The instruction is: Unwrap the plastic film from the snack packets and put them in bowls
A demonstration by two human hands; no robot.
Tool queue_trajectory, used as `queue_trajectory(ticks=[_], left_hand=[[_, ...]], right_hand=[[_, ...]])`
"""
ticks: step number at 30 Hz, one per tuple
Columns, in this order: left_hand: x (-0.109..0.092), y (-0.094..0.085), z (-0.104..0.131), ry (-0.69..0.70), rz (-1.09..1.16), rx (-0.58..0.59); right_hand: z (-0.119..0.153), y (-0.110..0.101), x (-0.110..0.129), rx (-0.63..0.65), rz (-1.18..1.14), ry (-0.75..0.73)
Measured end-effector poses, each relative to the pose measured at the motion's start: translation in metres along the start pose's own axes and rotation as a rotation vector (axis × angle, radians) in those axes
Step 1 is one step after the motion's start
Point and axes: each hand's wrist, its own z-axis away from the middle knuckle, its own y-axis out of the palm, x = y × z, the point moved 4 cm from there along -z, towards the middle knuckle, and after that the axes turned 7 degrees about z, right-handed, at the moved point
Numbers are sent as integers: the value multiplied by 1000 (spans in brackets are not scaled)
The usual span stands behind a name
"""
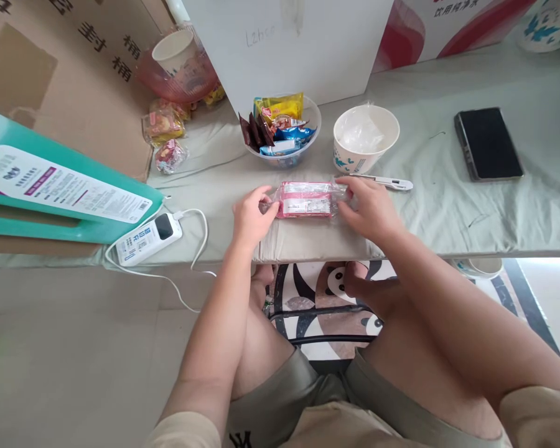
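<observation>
On the counter (429, 221), the left hand (254, 214) and right hand (371, 208) pinched opposite ends of the wrapped pack (307, 199), its print too small to read. Behind, a white box (317, 56) bore handwriting starting "L2b"; a red-and-white box (441, 25) read "饮用纯净水"; a carton (86, 78) showed "封" and "桶".

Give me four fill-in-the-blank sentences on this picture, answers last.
Of the left hand and right hand, the ____ one is nearer the utility knife.
In view, the packet lies to the ____ of the phone.
The paper cup stands to the ____ of the snack bowl.
The cable is coloured ____.

right; left; right; white
</observation>
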Motion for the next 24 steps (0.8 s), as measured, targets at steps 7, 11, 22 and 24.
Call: queue_trajectory(ticks=[7,11,22,24], left_hand=[[-13,-19,10,247,14,-213],[-28,-35,23,368,-6,-314],[-30,-22,53,-208,187,782],[-27,-23,49,-250,172,704]], right_hand=[[3,-25,11,-186,-136,-31],[8,-41,20,-218,-228,-9],[14,-28,26,584,-52,-6],[11,-26,23,511,101,91]])
